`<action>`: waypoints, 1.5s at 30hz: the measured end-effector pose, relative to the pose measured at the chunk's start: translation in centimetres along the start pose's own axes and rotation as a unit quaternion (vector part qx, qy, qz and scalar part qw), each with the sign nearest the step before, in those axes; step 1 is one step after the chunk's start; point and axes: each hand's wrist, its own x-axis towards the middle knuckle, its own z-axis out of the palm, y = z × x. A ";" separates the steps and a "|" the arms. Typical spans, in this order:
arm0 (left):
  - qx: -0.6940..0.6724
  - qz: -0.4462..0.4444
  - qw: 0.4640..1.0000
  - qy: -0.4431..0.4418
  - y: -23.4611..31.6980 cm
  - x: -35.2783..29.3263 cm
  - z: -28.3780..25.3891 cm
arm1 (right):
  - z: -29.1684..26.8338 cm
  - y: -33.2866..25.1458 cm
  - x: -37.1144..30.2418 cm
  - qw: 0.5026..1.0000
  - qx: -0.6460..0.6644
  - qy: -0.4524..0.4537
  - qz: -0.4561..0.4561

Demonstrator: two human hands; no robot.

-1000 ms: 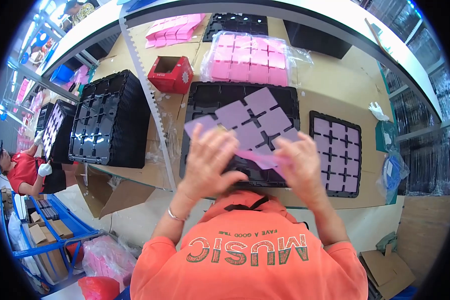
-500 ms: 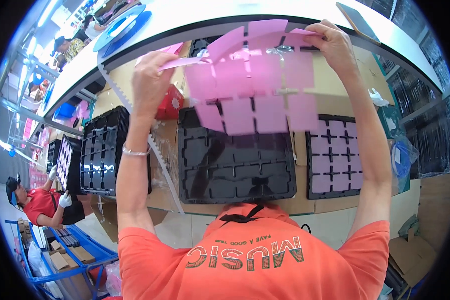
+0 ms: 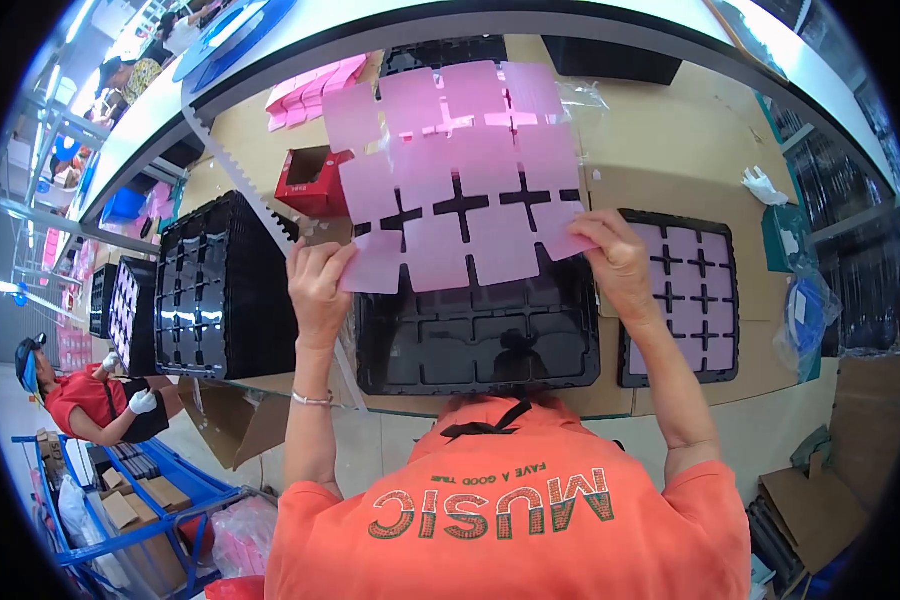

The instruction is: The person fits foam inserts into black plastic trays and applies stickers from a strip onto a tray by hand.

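A thin pink sheet (image 3: 500,165) with cross-shaped cutouts is stretched between my hands. My left hand (image 3: 318,285) pinches its near left corner, and my right hand (image 3: 618,258) pinches the near right corner. The sheet slants over the far part of a black compartmented tray (image 3: 470,350) in front of me. Its far part hangs beyond that tray, and its near edge is lifted off the tray's surface. To the right lies another black tray (image 3: 734,310), with a similar pink sheet (image 3: 708,352) laid in it.
Tall stacked black trays (image 3: 255,290) stand on the left beside a white toothed strip (image 3: 232,180). A red open box (image 3: 315,190) and folded pink sheets (image 3: 315,90) lie further back. A white glove (image 3: 762,187) is far right. A co-worker (image 3: 85,405) handles a tray at left.
Both hands have come down toward me from the far table edge. The pink sheet, earlier held up by its far side, now slopes away from my hands over the tray.
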 end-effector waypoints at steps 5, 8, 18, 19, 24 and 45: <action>0.021 0.000 0.999 -0.032 -0.7 -4.5 1.9 | 1.6 -0.5 -3.2 0.997 -0.057 -0.038 0.024; 0.027 0.007 0.999 -0.043 -0.3 -6.5 2.0 | 1.7 -1.2 -5.7 0.993 -0.109 -0.045 0.005; 0.030 0.004 0.997 -0.073 1.6 -10.0 -0.7 | 1.4 -2.9 -10.5 0.968 -0.241 -0.070 -0.026; 0.029 0.003 0.996 -0.081 1.8 -10.2 -1.0 | 1.4 -3.0 -10.7 0.965 -0.249 -0.073 -0.034; 0.033 -0.002 0.995 -0.092 1.9 -11.6 -1.3 | 1.4 -3.2 -11.9 0.959 -0.264 -0.084 -0.063; 0.053 -0.039 0.979 -0.195 4.0 -11.1 -5.3 | -0.6 -5.8 -12.3 0.935 -0.295 -0.183 -0.069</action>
